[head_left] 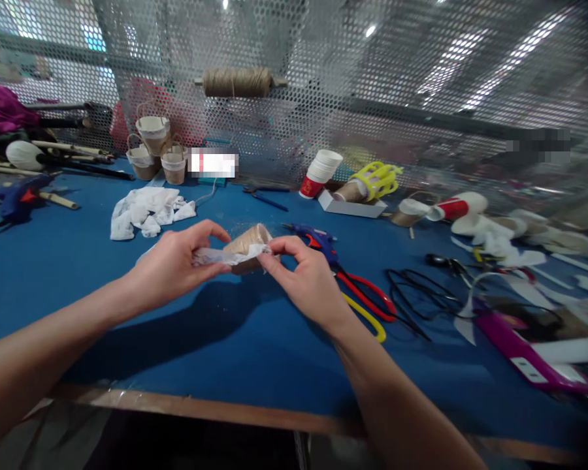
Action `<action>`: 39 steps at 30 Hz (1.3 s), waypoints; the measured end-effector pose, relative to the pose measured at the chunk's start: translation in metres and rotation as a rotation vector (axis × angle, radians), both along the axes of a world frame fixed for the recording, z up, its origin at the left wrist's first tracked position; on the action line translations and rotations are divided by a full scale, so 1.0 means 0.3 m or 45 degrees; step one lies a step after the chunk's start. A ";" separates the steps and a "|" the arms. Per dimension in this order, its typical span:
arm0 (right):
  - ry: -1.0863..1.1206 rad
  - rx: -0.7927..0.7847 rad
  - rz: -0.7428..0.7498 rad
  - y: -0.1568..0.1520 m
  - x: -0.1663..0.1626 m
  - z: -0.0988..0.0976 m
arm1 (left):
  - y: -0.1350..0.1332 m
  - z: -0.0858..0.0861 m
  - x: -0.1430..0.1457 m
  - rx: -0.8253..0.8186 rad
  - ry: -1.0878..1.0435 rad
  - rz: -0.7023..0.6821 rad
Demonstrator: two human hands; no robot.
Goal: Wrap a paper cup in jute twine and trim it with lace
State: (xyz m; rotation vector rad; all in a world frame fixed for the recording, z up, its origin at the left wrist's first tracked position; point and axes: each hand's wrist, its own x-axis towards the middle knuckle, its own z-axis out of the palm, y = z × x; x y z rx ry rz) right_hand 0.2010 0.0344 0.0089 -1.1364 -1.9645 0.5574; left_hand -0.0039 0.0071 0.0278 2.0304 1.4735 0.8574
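The left hand [183,260] and right hand [301,273] stand apart, each closed on a white fabric strip [210,256]. The strip lies along the twine-wrapped cup [245,244], tilted between both hands above the blue tabletop [274,375]. A blue glue gun [326,245] lies just beyond the right hand.

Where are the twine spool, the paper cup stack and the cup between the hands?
Twine spool [236,83], head view: wound middle.
Paper cup stack [321,172], head view: its side.
Twine-wrapped cup [245,242], head view: wrapped side.

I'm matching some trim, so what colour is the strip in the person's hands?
The strip is white; the head view shows it best.
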 end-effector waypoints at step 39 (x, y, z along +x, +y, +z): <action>0.333 -0.468 0.566 -0.043 0.016 0.042 | 0.067 -0.003 -0.048 -0.328 -0.541 -0.282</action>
